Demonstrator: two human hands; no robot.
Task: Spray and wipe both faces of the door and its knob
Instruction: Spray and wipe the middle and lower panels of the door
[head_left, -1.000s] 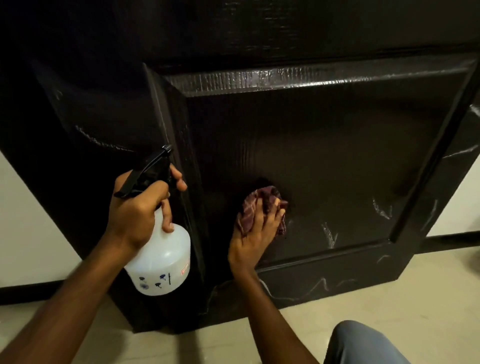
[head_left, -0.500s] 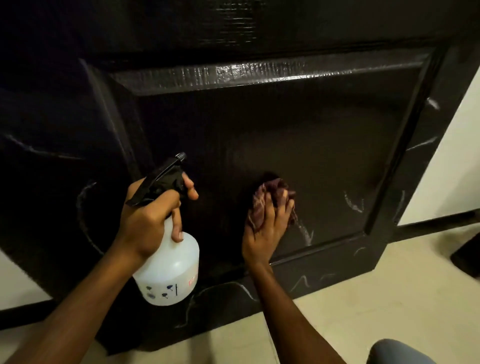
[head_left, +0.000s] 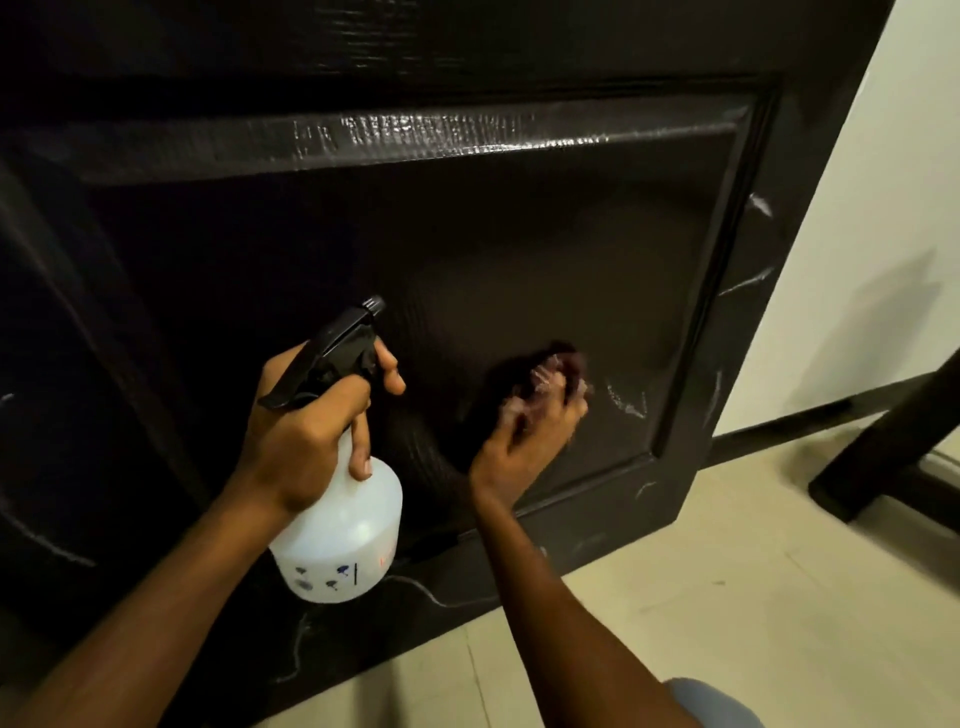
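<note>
I see my left hand (head_left: 306, 436) with fingers (head_left: 361, 447) wrapped around the white spray bottle (head_left: 340, 540), held before the dark door (head_left: 519, 249). My right hand (head_left: 524, 436) presses a bunched, blurred cloth (head_left: 550, 374) against the door's lower panel.

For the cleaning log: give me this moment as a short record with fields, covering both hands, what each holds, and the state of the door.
left hand: gripping the neck of the spray bottle, index finger on the black trigger, nozzle aimed at the door
right hand: pressing a dark reddish cloth to the recessed lower panel; blurred
door: black, glossy, pale streaks near its lower right corner and along the bottom rail
knob: not in view
floor: light tile
</note>
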